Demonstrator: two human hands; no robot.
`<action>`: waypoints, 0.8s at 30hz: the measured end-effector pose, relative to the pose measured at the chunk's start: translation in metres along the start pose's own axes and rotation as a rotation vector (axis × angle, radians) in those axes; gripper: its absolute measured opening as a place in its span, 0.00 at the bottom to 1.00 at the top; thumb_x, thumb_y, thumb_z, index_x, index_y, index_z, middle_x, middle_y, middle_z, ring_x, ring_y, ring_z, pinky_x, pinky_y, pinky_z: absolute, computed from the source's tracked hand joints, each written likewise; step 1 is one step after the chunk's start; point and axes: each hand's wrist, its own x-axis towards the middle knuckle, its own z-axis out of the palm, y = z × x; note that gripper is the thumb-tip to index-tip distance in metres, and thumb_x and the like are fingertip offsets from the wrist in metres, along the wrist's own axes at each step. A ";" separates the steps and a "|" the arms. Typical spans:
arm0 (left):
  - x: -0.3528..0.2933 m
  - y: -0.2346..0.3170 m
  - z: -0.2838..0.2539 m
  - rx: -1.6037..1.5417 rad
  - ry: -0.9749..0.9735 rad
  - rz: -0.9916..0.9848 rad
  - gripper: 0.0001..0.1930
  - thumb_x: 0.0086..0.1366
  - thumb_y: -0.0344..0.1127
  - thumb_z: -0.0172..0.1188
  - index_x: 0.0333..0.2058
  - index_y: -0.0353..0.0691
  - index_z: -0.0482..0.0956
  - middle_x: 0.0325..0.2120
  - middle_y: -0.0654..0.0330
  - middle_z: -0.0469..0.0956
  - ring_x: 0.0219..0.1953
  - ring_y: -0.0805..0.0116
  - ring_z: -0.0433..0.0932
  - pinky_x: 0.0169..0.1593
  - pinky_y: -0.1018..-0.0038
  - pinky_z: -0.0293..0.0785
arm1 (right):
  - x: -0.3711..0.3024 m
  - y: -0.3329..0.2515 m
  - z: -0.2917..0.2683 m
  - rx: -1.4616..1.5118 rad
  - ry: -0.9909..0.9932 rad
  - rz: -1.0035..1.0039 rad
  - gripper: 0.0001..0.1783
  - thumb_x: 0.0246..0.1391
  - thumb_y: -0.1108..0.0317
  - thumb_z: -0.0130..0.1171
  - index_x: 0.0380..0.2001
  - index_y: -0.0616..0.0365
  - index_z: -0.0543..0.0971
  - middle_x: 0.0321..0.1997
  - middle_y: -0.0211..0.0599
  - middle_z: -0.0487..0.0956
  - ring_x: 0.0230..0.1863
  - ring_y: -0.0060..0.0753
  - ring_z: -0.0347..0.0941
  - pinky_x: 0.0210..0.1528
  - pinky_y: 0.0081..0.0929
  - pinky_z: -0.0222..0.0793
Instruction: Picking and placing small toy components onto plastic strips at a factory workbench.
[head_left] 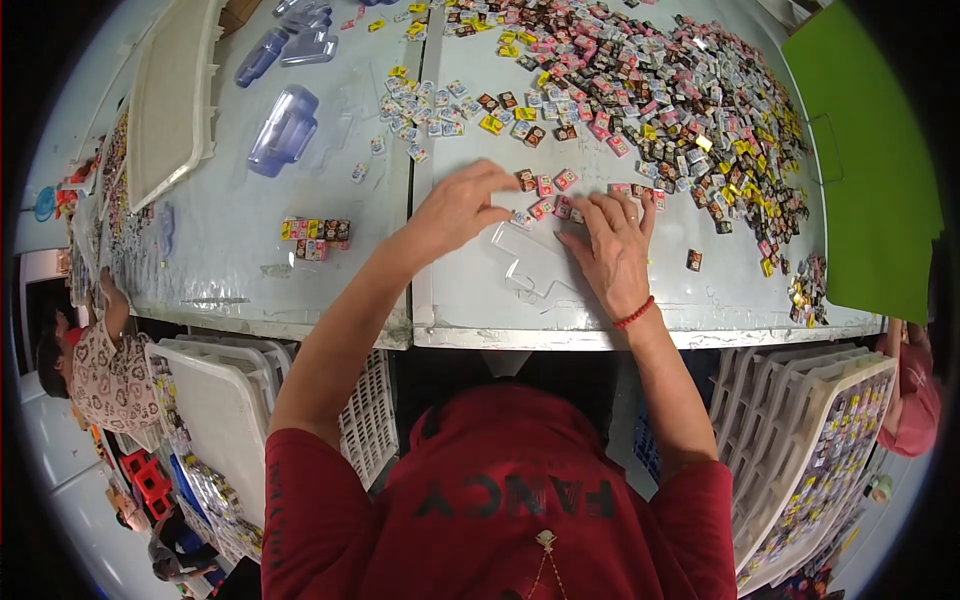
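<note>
Small flat boxes in pink, brown and white lie loosely in front of me, among them a brown box [526,180] and a pink box [545,186]. My left hand [455,212] hovers just left of this group, thumb and fingers apart, its fingertips close to the brown box. Spread over the right part of the group, my right hand [612,250] has its fingertips at a short row of boxes [640,192]; whether it presses on them I cannot tell. Between the hands and the table's near edge lies a clear moulded plastic tray [512,270], partly behind the right hand.
A large heap of small boxes [660,90] covers the far right. A stacked block of boxes [316,230] sits at left. Bluish clear trays [285,130] lie beyond it, beside a white crate [172,100]. Crates [790,440] stand below the edge. Other people work at both sides.
</note>
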 end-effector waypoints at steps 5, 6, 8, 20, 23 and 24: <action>-0.013 0.001 0.013 -0.100 -0.025 0.011 0.13 0.53 0.31 0.64 0.39 0.37 0.77 0.42 0.57 0.76 0.36 0.57 0.78 0.42 0.68 0.74 | -0.014 -0.003 -0.001 0.025 -0.043 0.032 0.17 0.40 0.68 0.68 0.38 0.53 0.78 0.39 0.32 0.77 0.48 0.38 0.69 0.58 0.43 0.55; -0.012 -0.004 0.017 -0.046 0.032 0.132 0.12 0.54 0.31 0.63 0.38 0.36 0.78 0.41 0.57 0.77 0.36 0.57 0.78 0.42 0.67 0.75 | -0.013 -0.004 -0.001 0.026 -0.044 0.029 0.17 0.40 0.68 0.68 0.38 0.53 0.78 0.39 0.32 0.77 0.48 0.38 0.69 0.58 0.43 0.55; -0.008 -0.008 0.022 0.009 0.090 0.255 0.11 0.55 0.32 0.63 0.37 0.36 0.78 0.40 0.57 0.78 0.36 0.57 0.78 0.42 0.67 0.75 | -0.005 -0.005 -0.002 0.007 -0.029 0.045 0.17 0.40 0.68 0.68 0.37 0.53 0.79 0.40 0.32 0.77 0.47 0.38 0.69 0.56 0.42 0.56; -0.019 0.000 0.011 0.168 0.042 0.116 0.10 0.59 0.33 0.59 0.37 0.35 0.79 0.37 0.55 0.80 0.39 0.57 0.78 0.44 0.68 0.73 | 0.007 0.005 0.006 -0.075 -0.030 -0.029 0.16 0.41 0.69 0.66 0.37 0.55 0.78 0.40 0.31 0.79 0.48 0.36 0.70 0.57 0.42 0.55; -0.015 -0.001 0.012 0.090 0.037 0.128 0.10 0.58 0.35 0.60 0.37 0.38 0.80 0.36 0.56 0.79 0.37 0.56 0.77 0.42 0.67 0.73 | 0.011 0.005 0.009 -0.042 -0.035 -0.041 0.15 0.41 0.69 0.66 0.36 0.55 0.78 0.39 0.31 0.79 0.47 0.36 0.70 0.57 0.43 0.54; -0.014 0.002 0.012 0.182 0.062 0.125 0.10 0.57 0.36 0.61 0.36 0.40 0.80 0.34 0.57 0.78 0.36 0.56 0.77 0.40 0.67 0.72 | 0.010 0.004 0.010 -0.044 -0.035 -0.038 0.15 0.41 0.69 0.66 0.36 0.55 0.78 0.39 0.31 0.79 0.47 0.36 0.70 0.57 0.43 0.54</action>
